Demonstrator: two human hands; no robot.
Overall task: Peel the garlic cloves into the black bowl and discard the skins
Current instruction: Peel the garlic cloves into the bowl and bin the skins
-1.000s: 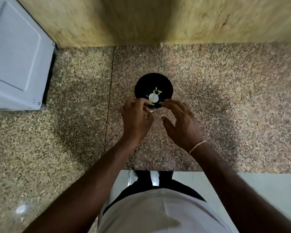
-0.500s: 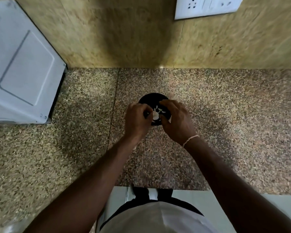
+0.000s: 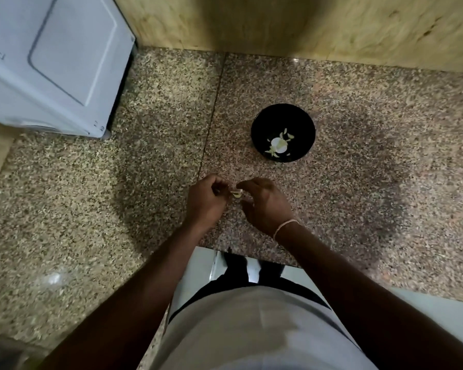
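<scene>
A black bowl (image 3: pixel 283 132) stands on the speckled granite counter (image 3: pixel 145 166). Inside it lie a white piece of garlic (image 3: pixel 278 145) and a few pale skin flakes. Nearer to me, both hands meet above the counter, well short of the bowl. A small pale garlic clove (image 3: pixel 236 193) sits between their fingertips. My left hand (image 3: pixel 205 201) has its fingers curled and pinches the clove's left end. My right hand (image 3: pixel 265 202) pinches its right end with thumb and forefinger. The hands hide most of the clove.
A white appliance (image 3: pixel 51 62) stands at the back left of the counter. A yellowish tiled wall (image 3: pixel 305 25) runs along the back. The counter's front edge (image 3: pixel 251 253) lies just below my hands, with the floor and my body beyond it.
Both hands have drawn back from the bowl toward me, carrying a clove between them. The bowl is now uncovered. The camera view has shifted.
</scene>
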